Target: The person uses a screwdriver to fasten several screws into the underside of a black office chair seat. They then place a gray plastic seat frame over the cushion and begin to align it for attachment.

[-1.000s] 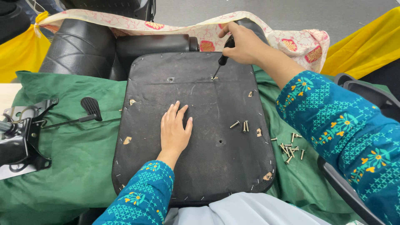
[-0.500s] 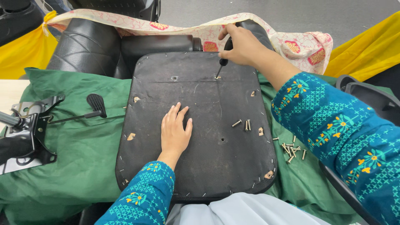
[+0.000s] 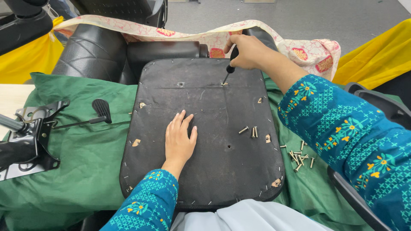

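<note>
Overhead: Upturned Seat Base on Green Cloth, Two Hands at Work

Surface. Green cloth (image 3: 85,171), rumpled, spread over the work area; pale tabletop (image 3: 10,98) shows at its left edge. Grey floor (image 3: 278,15) beyond. Yellow fabric (image 3: 376,55) at right and again at far left. Floral cloth (image 3: 299,49), cream with red and pink motifs, draped across the back behind the seat base.

Main item. Seat base (image 3: 214,137), black, flat, rounded corners, underside up, lying on the green cloth. Staples along its border; several small holes; torn spots show tan material.

Hands. Right hand (image 3: 248,51), closed round the black handle of a screwdriver (image 3: 229,68); the tip stands on the seat base near its far edge, shaft tilted slightly. Left hand (image 3: 180,139), flat and open, fingers together, palm down on the middle of the seat base, holding nothing. Both sleeves teal with flower print.

Loose hardware. No containers in view. Three screws (image 3: 250,131) lie on the seat base right of centre. A pile of screws (image 3: 299,156) lies on the green cloth just beside the right edge.

Other parts. Black metal chair mechanism (image 3: 30,137) at left, with a lever (image 3: 100,111) ending in a black paddle. Black padded chair back (image 3: 94,53) behind the seat base. Black armrest (image 3: 372,107) at right.
</note>
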